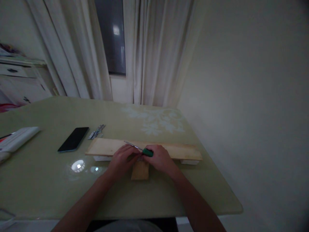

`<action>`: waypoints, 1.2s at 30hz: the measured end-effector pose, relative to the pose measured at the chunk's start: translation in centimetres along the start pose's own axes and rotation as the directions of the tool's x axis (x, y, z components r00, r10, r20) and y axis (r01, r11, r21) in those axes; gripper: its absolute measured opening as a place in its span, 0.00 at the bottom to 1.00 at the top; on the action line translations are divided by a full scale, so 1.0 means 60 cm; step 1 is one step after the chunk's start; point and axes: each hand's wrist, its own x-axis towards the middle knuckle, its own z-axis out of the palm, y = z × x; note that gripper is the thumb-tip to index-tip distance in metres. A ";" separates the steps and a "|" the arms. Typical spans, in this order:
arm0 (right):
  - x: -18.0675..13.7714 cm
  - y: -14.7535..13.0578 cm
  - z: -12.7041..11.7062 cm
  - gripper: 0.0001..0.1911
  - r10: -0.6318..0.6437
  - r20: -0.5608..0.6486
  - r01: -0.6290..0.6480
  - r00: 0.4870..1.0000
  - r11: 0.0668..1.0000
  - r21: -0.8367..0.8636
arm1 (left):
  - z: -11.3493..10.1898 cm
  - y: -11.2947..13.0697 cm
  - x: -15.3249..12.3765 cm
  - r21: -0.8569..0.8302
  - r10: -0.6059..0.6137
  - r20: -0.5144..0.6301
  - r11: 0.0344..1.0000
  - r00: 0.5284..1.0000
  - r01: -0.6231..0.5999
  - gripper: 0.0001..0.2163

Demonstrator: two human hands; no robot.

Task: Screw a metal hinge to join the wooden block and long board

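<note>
A long pale wooden board [103,147] lies crosswise in front of me, raised on white blocks [190,162]. A shorter wooden piece [140,172] meets its near edge and points toward me. My right hand [159,158] is closed around the green handle of a screwdriver [147,152], whose metal shaft slants up and left above the board. Beside it, my left hand [122,160] rests against the board with its fingertips pinched together where the two wooden parts meet. Whatever is between those fingertips is too small and hidden to make out.
Left of the board are a small pile of metal hinges [97,131] and a black phone [73,139]. A white case-like object [20,138] lies farther left. The glossy green table [60,190] ends near a wall on the right; curtains [156,51] hang behind.
</note>
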 end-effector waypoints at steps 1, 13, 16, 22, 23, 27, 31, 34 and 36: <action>0.000 0.002 0.000 0.10 -0.002 -0.001 0.002 1.000 1.000 0.000 | 0.001 -0.001 -0.001 0.013 0.010 -0.004 1.000 1.000 -0.010 0.04; -0.002 0.039 -0.065 0.15 -0.098 -0.384 0.272 0.918 0.861 0.430 | 0.005 0.006 -0.006 0.085 -0.084 0.057 0.993 0.995 0.079 0.03; -0.002 0.031 -0.077 0.15 0.048 -0.640 0.364 0.767 0.788 0.496 | 0.012 0.010 -0.008 0.082 -0.195 0.026 0.978 0.980 0.193 0.02; 0.009 -0.036 -0.139 0.12 -0.143 -0.724 0.451 0.675 0.857 0.252 | 0.021 0.010 -0.012 0.038 -0.261 -0.014 0.964 0.965 0.262 0.17; 0.015 -0.050 -0.148 0.12 -0.224 -0.661 0.445 0.716 0.876 0.186 | 0.021 0.009 -0.012 0.047 -0.247 -0.019 0.968 0.969 0.247 0.18; 0.053 -0.090 -0.160 0.11 -0.333 -0.587 0.472 0.738 0.876 0.097 | 0.018 0.009 -0.013 0.092 -0.170 -0.017 0.981 0.985 0.171 0.14; 0.079 -0.102 -0.141 0.10 -0.386 -0.521 0.496 0.761 0.864 0.084 | 0.014 0.013 -0.011 0.123 -0.135 0.000 0.983 0.991 0.134 0.07; 0.082 -0.104 -0.128 0.10 -0.418 -0.468 0.512 0.779 0.854 0.090 | 0.013 0.014 -0.009 0.125 -0.120 -0.004 0.985 0.993 0.120 0.04; 0.079 -0.105 -0.124 0.10 -0.418 -0.453 0.510 0.788 0.855 0.097 | 0.012 0.013 -0.008 0.107 -0.110 -0.010 0.988 0.994 0.110 0.03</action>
